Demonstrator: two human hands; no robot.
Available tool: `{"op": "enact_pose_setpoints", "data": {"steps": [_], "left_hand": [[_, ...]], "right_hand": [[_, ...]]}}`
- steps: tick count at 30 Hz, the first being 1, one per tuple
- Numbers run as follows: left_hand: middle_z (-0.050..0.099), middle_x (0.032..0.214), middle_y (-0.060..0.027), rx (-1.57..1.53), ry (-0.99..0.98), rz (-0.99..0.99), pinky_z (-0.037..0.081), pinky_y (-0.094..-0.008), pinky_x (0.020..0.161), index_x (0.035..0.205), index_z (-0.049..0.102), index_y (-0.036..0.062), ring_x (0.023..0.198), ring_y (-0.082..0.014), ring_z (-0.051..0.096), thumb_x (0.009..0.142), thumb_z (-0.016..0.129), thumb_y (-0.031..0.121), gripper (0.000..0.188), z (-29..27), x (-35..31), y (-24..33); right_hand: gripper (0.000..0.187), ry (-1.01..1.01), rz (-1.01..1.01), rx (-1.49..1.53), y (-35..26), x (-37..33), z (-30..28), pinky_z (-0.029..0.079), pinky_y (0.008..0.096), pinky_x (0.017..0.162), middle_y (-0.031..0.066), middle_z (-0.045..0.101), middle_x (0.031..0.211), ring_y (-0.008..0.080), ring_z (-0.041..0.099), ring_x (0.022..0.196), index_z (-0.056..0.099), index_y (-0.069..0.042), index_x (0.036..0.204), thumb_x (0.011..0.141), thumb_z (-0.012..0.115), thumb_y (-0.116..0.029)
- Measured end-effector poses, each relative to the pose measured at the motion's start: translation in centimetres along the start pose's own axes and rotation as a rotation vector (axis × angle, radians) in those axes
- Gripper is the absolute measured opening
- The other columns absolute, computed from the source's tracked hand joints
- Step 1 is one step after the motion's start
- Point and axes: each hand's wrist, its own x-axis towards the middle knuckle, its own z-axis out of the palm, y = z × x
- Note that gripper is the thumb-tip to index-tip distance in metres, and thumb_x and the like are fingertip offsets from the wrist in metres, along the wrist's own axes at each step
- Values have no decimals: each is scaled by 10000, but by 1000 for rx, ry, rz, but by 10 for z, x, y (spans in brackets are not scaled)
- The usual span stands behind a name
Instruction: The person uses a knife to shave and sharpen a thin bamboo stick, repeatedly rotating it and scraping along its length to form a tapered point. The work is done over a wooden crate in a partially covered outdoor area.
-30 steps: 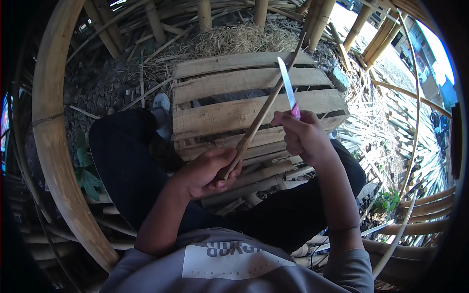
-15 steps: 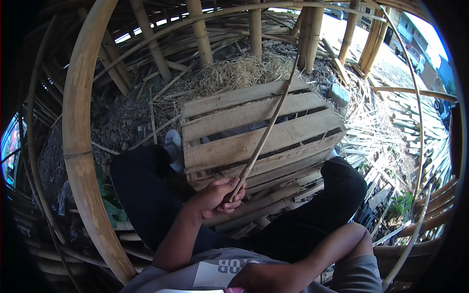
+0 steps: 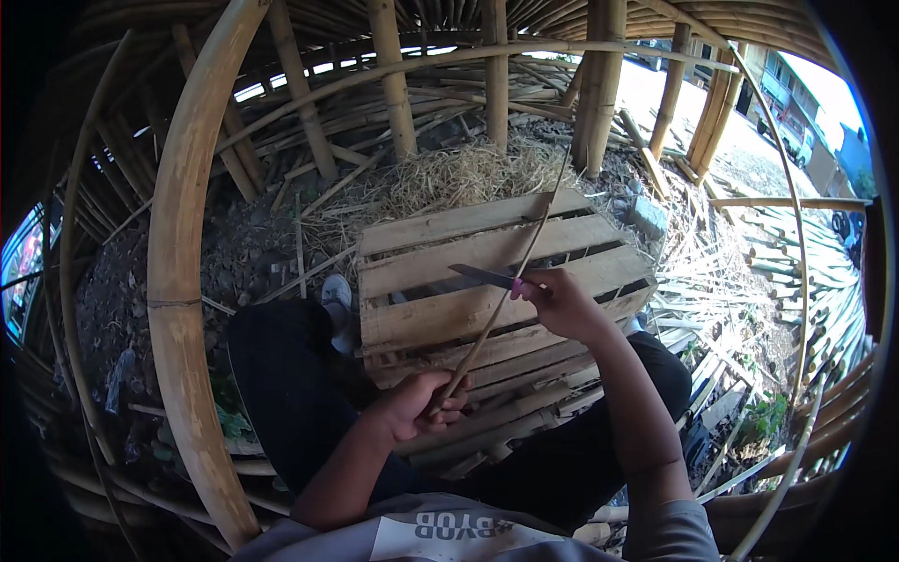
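My left hand (image 3: 426,405) is closed around the lower end of a long, thin bamboo strip (image 3: 501,309), which slants up and away to the right over the wooden slats. In my right hand (image 3: 559,302) is a knife (image 3: 483,275) with a pink handle, gripped in closed fingers. Its dark blade points left and crosses the strip about midway along, though I cannot tell whether the edge touches it. Below both hands lies a slatted wooden pallet (image 3: 412,323), between my legs.
A thick bamboo pole (image 3: 176,328) rises close on my left. Dry shavings (image 3: 459,178) are heaped beyond the pallet, before several bamboo posts (image 3: 494,80). Cut bamboo pieces (image 3: 796,281) lie stacked on the right, near a grey block (image 3: 648,215).
My right hand has swung from near my body out over the pallet, bringing the knife to the strip. The left hand keeps its hold on the strip.
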Motion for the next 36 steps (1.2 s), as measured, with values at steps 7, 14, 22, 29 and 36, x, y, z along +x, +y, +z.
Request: {"op": "enact_pose_setpoints", "data": {"steps": [7,14,22,29,36], "left_hand": [[349,570,65,98,204,158,222,-215,407,986,513,127,455,-39,281,1082,348,311,265,23,-12,4],[349,556,48,115,213,208,203,-211,382,961,501,122,436,-41,257,1104,337,338,307,25,-14,3],[390,632,7,152,184,202,261,-241,394,1008,468,79,482,-66,320,1105,316,322,303,21,-13,-2],[359,582,31,138,250,196,225,-214,371,1017,489,84,442,-44,262,1122,305,345,336,29,-19,8],[357,594,45,232,268,130,217,-191,383,1035,493,76,449,-27,255,1123,312,349,339,45,-15,79]], "right_hand": [[544,16,270,-202,32,12,29,487,514,605,307,596,650,523,612,677,681,72,789,1032,553,-398],[623,-53,391,-163,19,8,33,475,484,522,251,553,545,381,606,475,653,79,758,1049,516,-455],[625,-100,479,-53,8,-6,31,351,339,377,18,424,498,129,422,394,513,-5,676,1065,487,-494],[593,-161,537,-18,0,4,26,350,332,374,6,428,513,122,422,394,521,-23,710,1066,479,-495],[635,-246,436,-139,11,57,-15,466,387,425,52,470,515,187,540,417,555,40,730,1083,426,-472]]}}
